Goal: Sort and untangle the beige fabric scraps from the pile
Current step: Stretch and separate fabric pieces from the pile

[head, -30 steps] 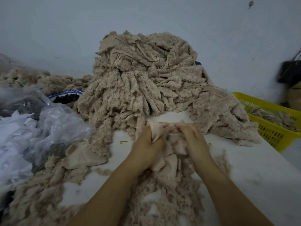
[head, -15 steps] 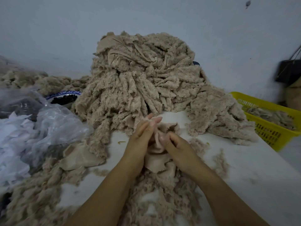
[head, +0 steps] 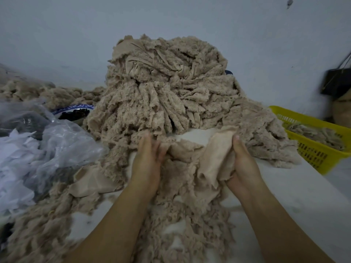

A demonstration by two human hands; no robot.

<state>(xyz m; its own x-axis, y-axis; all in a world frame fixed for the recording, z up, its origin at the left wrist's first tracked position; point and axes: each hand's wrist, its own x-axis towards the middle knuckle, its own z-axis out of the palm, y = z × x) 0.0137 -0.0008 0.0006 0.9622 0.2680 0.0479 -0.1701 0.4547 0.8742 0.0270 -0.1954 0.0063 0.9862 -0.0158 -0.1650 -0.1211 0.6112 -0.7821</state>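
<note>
The fabric scraps (head: pixel 167 92) are showing plain beige; the basket (head: pixel 311 158) is showing yellow lattice; the bowl rim (head: pixel 76 107) is showing blue-and-white patterning.

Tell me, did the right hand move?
Yes. The right hand moved right, toward the basket, stretching the scrap away from the left hand.

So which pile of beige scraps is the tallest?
The big heap in the middle at the back. It towers over the low pile at far left and the scraps in the yellow basket.

Fuzzy matt beige cloth scraps (head: pixel 163 95); glossy crinkled clear plastic bag (head: pixel 62 147) left; perforated yellow plastic basket (head: pixel 311 154) right.
</note>
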